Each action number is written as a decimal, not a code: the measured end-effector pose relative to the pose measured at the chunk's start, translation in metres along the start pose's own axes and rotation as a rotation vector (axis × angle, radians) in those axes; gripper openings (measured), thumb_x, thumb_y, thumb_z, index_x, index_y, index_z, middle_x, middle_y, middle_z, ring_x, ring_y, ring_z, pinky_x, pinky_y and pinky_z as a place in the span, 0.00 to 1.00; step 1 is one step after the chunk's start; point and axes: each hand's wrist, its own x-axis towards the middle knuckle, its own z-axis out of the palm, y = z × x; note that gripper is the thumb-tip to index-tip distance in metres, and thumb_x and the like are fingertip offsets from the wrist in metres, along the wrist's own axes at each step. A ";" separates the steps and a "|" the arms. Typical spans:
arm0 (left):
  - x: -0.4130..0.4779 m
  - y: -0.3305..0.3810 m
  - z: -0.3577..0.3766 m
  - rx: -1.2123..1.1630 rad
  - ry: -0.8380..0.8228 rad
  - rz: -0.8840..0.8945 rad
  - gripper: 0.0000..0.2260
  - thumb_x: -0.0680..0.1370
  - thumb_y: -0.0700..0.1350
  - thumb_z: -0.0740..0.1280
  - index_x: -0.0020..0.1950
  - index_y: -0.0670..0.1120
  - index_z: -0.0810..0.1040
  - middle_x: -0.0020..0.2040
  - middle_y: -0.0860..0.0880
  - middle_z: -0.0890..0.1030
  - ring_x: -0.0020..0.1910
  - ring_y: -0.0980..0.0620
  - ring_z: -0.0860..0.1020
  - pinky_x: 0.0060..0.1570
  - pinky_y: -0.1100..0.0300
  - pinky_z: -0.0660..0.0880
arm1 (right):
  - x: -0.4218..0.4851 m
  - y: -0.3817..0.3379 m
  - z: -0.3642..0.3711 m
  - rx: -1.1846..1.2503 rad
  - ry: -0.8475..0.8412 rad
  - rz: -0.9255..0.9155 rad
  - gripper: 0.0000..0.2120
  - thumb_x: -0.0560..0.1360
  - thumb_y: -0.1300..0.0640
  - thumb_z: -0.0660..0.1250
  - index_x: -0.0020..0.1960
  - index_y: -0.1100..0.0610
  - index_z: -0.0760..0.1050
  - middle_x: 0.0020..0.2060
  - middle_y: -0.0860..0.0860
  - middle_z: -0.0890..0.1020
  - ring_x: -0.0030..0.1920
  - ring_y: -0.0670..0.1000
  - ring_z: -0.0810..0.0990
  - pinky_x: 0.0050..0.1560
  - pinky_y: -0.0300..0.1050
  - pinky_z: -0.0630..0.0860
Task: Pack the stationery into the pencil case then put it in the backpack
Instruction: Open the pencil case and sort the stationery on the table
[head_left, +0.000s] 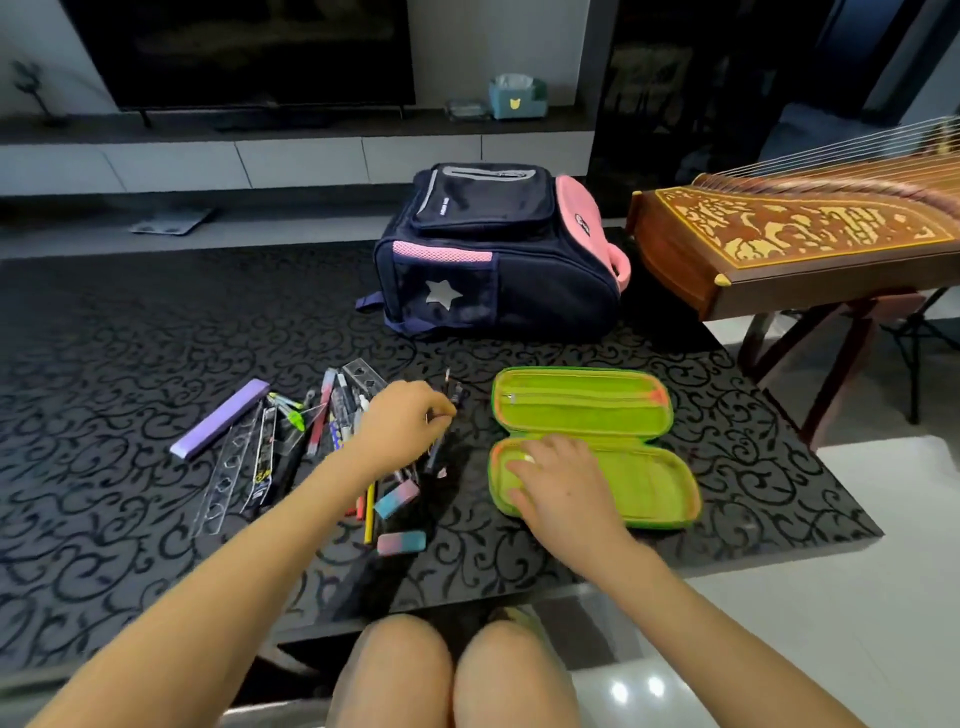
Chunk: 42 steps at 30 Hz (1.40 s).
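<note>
Pens (453, 391) sit pinched in my left hand (402, 423) for packing. My spread right hand (563, 486) steadies the open pencil case (582, 400).

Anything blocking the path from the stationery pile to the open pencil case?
Only the right hand, resting in the near half of the open green zip-up pencil case. Its far half is free; the black patterned tabletop between case and the loose pile of pens and pencils shows nothing.
</note>
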 end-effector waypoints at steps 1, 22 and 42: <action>-0.014 -0.010 0.001 0.003 0.020 -0.036 0.08 0.76 0.43 0.66 0.51 0.46 0.83 0.49 0.46 0.83 0.48 0.44 0.79 0.51 0.51 0.75 | 0.008 -0.015 0.005 -0.041 -0.026 -0.128 0.12 0.70 0.50 0.69 0.49 0.56 0.80 0.47 0.54 0.82 0.52 0.58 0.79 0.53 0.54 0.75; -0.091 -0.006 -0.004 -0.061 0.151 -0.072 0.07 0.75 0.41 0.66 0.50 0.45 0.83 0.47 0.45 0.81 0.51 0.44 0.76 0.49 0.54 0.70 | -0.070 -0.006 0.033 0.136 -0.206 -0.449 0.19 0.68 0.67 0.65 0.59 0.64 0.78 0.59 0.58 0.80 0.62 0.54 0.77 0.58 0.59 0.76; 0.010 0.073 0.058 0.506 -0.510 0.471 0.19 0.79 0.52 0.61 0.64 0.41 0.71 0.58 0.41 0.76 0.58 0.41 0.74 0.56 0.47 0.73 | -0.065 0.070 -0.009 1.183 0.360 0.843 0.05 0.74 0.58 0.69 0.42 0.51 0.80 0.43 0.53 0.85 0.44 0.51 0.81 0.52 0.52 0.77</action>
